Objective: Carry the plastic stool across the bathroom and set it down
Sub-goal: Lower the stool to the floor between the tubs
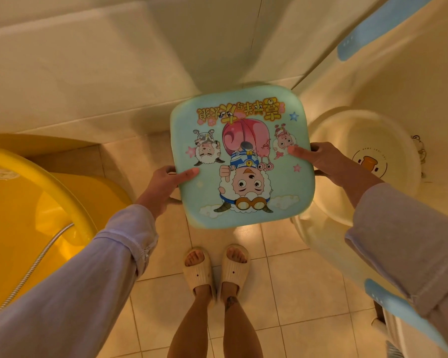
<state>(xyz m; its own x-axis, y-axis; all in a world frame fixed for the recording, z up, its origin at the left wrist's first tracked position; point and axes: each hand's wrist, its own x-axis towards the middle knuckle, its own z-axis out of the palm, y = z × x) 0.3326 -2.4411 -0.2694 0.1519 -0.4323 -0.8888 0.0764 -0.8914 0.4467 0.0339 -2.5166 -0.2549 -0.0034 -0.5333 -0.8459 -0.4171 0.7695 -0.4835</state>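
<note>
Plastic stool held above tiled floor, seat up, cartoon print upside down to wearer. Left hand clamps seat edge at 8 o'clock, thumb on top, fingers curled under. Right hand grips edge at 3 o'clock likewise. Yellow tub close at 9 o'clock; cream basin just beside at 3. Wall base at 12. Slippered feet at 6, bare tile around them.

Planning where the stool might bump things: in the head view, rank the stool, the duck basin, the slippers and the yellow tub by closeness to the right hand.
1. Stool: gripped by the right hand.
2. Duck basin: just right, behind the hand.
3. Slippers: lower left, on the floor.
4. Yellow tub: far left.
</note>
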